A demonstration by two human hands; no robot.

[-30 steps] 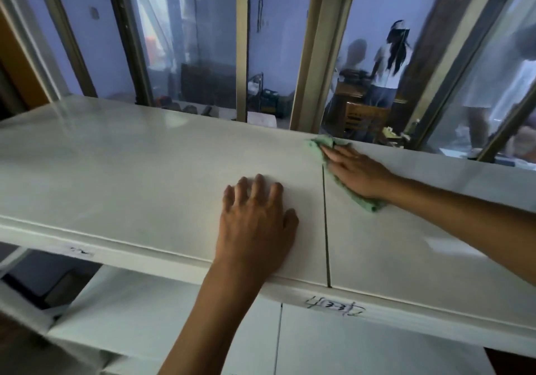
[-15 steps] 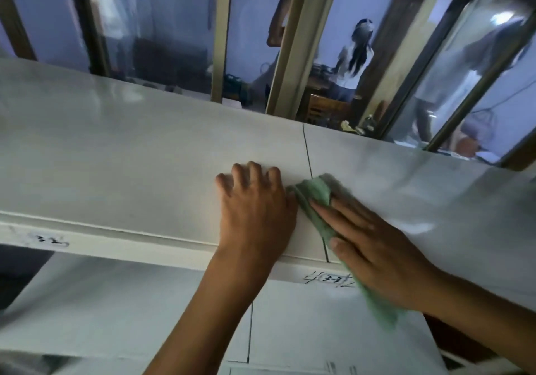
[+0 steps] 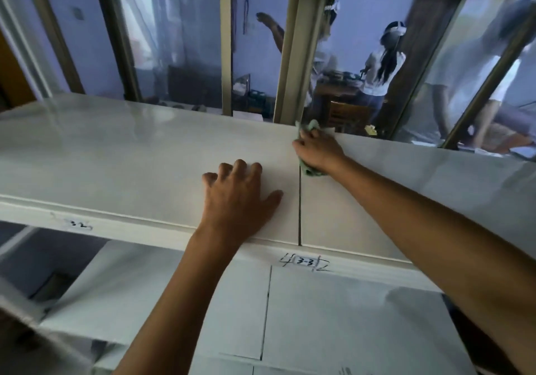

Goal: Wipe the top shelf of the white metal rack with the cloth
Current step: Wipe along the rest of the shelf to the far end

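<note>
Right hand [image 3: 319, 149] presses green cloth [image 3: 311, 171] on top shelf [image 3: 145, 154]; left hand [image 3: 237, 197] flat.

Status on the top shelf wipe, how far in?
Midway, hard to call. In hand: right hand presses the green cloth at the back edge by the panel seam; left hand braces flat. Left: white metal top shelf either side shows no wipe marks to judge.

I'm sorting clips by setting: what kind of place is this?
Probably a storeroom or workroom: a white metal rack with handwritten shelf codes, glazed partition windows, and people beyond by a wooden desk.
</note>
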